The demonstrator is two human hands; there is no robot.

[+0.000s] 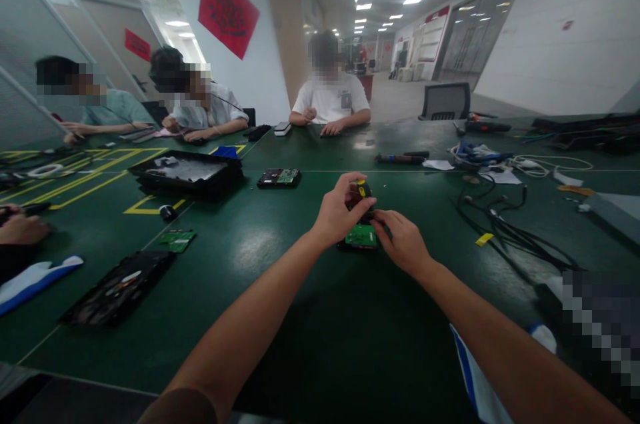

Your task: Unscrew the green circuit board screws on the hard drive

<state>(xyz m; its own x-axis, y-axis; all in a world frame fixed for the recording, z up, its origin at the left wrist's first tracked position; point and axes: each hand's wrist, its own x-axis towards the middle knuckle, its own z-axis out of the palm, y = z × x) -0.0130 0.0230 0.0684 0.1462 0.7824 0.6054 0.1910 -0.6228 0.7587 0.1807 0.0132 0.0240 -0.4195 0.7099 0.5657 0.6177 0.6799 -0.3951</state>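
My left hand (339,209) is closed round the black and yellow handle of a small screwdriver (363,192), held upright over a hard drive with a green circuit board (361,237) on the green table (310,317). My right hand (404,241) pinches at the lower part of the screwdriver, right beside the board. What its fingertips hold is too small to make out.
A black tray (187,174), another hard drive (279,177), loose green boards (177,239) and a dark drive casing (120,287) lie to the left. Tangled black cables (505,227) and tools lie to the right. Three people sit at the far side; another person's hand (21,229) rests at the left edge.
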